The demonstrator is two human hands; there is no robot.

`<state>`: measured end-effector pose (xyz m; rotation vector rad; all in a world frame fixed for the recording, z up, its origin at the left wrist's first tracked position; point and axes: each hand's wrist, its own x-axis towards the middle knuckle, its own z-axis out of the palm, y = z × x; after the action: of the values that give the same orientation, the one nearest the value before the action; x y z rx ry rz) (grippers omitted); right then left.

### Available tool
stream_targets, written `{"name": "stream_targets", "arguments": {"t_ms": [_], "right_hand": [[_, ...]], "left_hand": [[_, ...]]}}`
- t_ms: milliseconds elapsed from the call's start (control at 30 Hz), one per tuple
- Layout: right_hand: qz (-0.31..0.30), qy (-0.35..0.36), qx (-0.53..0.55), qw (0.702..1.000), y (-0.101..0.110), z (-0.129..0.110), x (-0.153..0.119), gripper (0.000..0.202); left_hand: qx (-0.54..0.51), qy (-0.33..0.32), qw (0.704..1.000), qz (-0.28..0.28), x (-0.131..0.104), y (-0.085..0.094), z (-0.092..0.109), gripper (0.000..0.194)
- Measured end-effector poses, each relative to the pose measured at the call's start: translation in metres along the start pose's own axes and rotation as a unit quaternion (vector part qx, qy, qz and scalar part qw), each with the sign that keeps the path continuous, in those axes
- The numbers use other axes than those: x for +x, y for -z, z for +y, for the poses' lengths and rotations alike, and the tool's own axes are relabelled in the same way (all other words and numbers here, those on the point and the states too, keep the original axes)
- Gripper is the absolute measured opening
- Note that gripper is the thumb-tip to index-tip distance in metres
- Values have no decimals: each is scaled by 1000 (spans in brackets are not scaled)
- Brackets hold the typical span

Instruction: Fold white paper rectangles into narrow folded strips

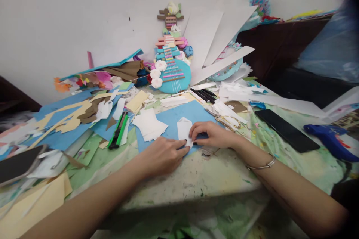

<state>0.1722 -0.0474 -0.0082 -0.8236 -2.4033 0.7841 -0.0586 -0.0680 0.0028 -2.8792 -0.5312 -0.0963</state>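
A small piece of white paper with a pointed top lies on a blue sheet near the table's front edge. My left hand holds its lower left edge, fingertips pressed against it. From the other side, my right hand pinches the lower right edge with curled fingers. The lower part of this paper is partly hidden by my fingers. Just left of it rests a small stack of cut white paper. Gold-handled scissors lie beyond my right hand.
A green utility knife and paper scraps lie left. Black pens, a black phone and a blue glue gun are on the right. A decorated blue paper guitar leans against the wall. Another phone sits far left.
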Motion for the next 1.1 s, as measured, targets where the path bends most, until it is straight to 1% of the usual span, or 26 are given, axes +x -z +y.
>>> {"name": "stream_targets", "arguments": {"t_ms": [133, 300, 367, 433, 500, 567, 700, 800, 867, 1033, 1100], "right_hand": [[6, -10, 2, 1000, -4, 1, 3, 3], [-6, -11, 4, 1000, -2, -1, 3, 7], [-26, -11, 11, 1000, 1, -2, 2, 13], [-43, -13, 10, 999, 3, -4, 1, 24], [-42, -14, 7, 999, 3, -5, 1, 31], [-29, -12, 12, 999, 2, -5, 1, 29], [-7, -8, 9, 1000, -2, -3, 3, 13], [10, -17, -2, 1000, -4, 0, 4, 9], [21, -36, -5, 999, -6, 1, 4, 10], [39, -93, 25, 995, -8, 2, 3, 12], [35, -102, 55, 993, -8, 2, 3, 14]], "left_hand": [[7, -2, 1000, -5, 0, 0, -1, 30], [-8, -4, 1000, 16, 0, -1, -3, 30], [-17, -1, 999, 27, 0, -1, -4, 29], [-26, 3, 999, 37, 0, -3, -6, 29], [-38, 10, 998, 44, -1, -4, -7, 29], [-52, 15, 997, 51, -1, -5, -9, 28], [-72, 17, 995, 66, -1, -5, -11, 29], [-80, 15, 994, 76, 0, -6, -11, 29], [-89, 26, 991, 93, 1, -9, -10, 27], [-112, 77, 975, 177, 5, -20, -5, 18], [-105, 81, 973, 189, 6, -24, -3, 18]]}}
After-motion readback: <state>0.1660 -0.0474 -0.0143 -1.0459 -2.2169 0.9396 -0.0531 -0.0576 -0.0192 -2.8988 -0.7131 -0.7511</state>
